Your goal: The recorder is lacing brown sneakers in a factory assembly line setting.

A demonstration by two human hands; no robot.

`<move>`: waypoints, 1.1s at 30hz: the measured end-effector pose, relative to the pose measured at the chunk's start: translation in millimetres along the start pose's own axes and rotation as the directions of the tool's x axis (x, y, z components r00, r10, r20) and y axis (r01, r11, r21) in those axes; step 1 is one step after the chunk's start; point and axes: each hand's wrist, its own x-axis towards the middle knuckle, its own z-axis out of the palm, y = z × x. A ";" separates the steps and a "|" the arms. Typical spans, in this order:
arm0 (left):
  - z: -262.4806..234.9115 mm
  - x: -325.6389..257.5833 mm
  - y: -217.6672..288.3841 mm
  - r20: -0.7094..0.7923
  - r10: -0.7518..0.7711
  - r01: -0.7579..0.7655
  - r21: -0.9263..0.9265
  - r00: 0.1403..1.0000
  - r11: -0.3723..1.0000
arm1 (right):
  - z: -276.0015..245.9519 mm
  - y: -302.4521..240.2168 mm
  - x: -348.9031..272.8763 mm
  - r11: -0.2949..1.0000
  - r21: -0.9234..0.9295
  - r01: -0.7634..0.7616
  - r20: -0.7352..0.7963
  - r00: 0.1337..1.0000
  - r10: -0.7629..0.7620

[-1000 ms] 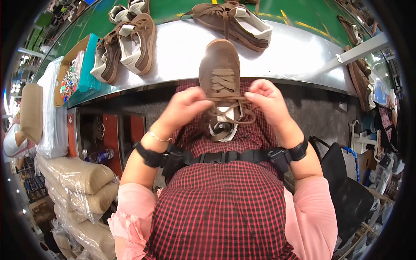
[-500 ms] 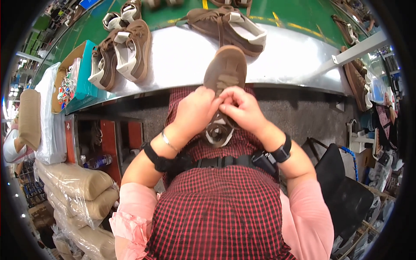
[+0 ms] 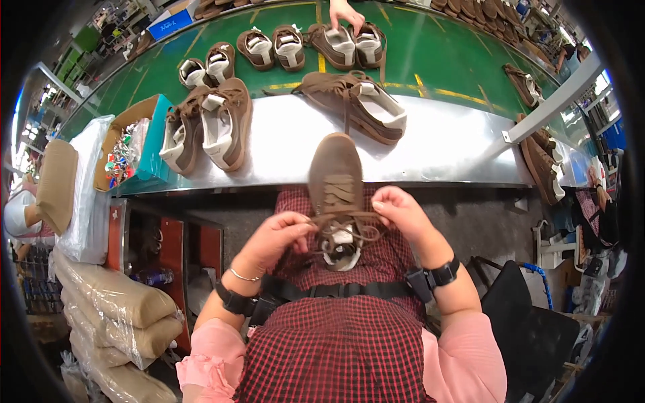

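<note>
A brown suede lace-up shoe point(image 3: 336, 185) stands toe-up in the person's lap, its toe against the edge of the shiny metal workbench point(image 3: 443, 144) and its open collar down against the red checked shirt point(image 3: 342, 342). The left hand point(image 3: 275, 238) pinches a brown lace point(image 3: 322, 220) between thumb and fingertips just left of the shoe's tongue, and the right hand point(image 3: 402, 211) pinches the lace's other end on the right, both closed on it. Finished brown shoes point(image 3: 208, 127) lie on the bench beside a teal cardboard box point(image 3: 144, 144), with more on the green conveyor belt point(image 3: 457, 60).
</note>
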 end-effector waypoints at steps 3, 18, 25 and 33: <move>20.1 20.3 5.6 0.071 -0.080 0.072 0.109 0.994 0.991 | 42.9 13.4 -5.2 0.958 -0.284 0.033 -0.008 0.999 -0.036; -1.5 -8.3 13.1 0.078 0.735 -0.352 0.908 0.673 0.227 | 29.9 -33.1 -24.4 0.331 -0.800 0.501 0.126 0.679 -0.724; 28.5 19.7 -5.0 0.374 0.602 -0.441 0.897 0.705 -0.041 | 44.3 -2.0 -3.4 0.264 -0.820 0.507 0.278 0.757 -0.591; -8.3 -5.4 -10.9 -0.073 0.537 -0.451 0.455 0.841 0.768 | 13.7 26.0 -22.2 0.752 0.613 0.242 -0.094 0.967 -0.235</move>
